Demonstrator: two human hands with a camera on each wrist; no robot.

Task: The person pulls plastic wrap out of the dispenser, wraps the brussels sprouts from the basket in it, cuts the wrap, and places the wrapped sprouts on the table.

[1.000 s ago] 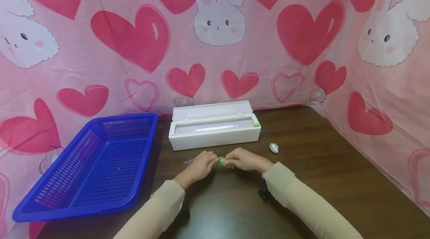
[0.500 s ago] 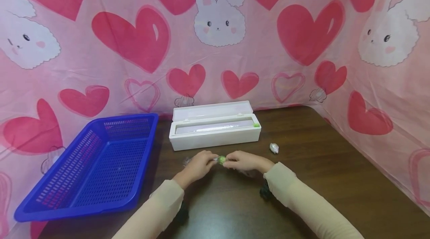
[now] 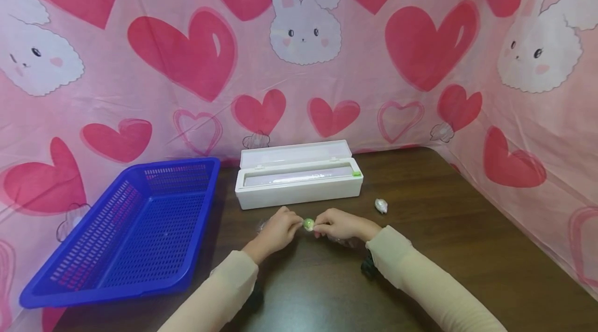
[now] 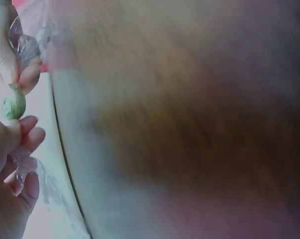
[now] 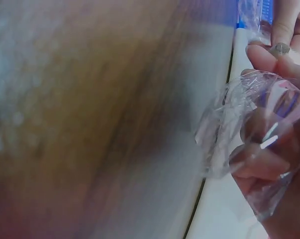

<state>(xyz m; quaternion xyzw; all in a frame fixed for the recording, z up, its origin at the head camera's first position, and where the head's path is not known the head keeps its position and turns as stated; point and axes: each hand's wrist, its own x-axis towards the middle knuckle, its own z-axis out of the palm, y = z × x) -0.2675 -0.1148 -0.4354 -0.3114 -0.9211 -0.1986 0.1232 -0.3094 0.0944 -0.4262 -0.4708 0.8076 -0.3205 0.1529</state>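
Over the table, both hands meet at a small round green thing [image 3: 309,224] wrapped in clear plastic film [image 5: 239,114]. My left hand [image 3: 276,229] pinches one twisted end of the wrapping between thumb and fingers. From the other side, my right hand [image 3: 343,224] pinches the opposite end. In the left wrist view the green ball [image 4: 13,104] shows between the two sets of fingertips, its film drawn tight. Loose film spreads past both hands, over the curled fingers of the right one. What the green thing is, I cannot tell.
A long white box [image 3: 299,194] with its lid raised stands just behind the hands, a green tab at its right end. To its right lies a small white wrapped piece [image 3: 381,206]. A blue plastic basket [image 3: 187,264] stands at the left on the brown table [image 3: 444,249].
The green thing has turned between the fingers, showing a paler side. Loose film has come into view beneath the right hand. Both hands have stayed nearly in place.
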